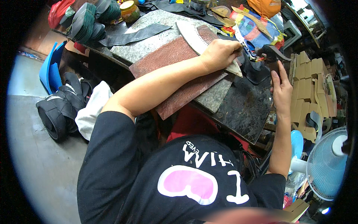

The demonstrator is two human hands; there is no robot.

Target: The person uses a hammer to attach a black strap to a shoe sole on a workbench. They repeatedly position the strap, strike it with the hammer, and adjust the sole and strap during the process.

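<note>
My left hand (220, 56) is closed and rests over a white curved strip (192, 36), fingertips curled at its right side. Whatever those fingers grip is too small or hidden to make out. One end of the strip shows beyond the hand as a pointed tip. Under it lies a reddish-brown rough sheet (164, 56), on top of a grey speckled stone slab (210, 98). Raised at the right, my right hand (282, 91) is wrapped round the dark handle of a hammer (274, 53). The hammer's head is up, apart from the strip.
A black curved strip (136, 34) lies on the slab's far left. Green thread spools (87, 24) and a yellow-lidded jar (129, 12) stand behind. Stacked cardboard boxes (311, 89) and a fan (328, 164) are on the right. Black rolls (61, 108) sit at the left.
</note>
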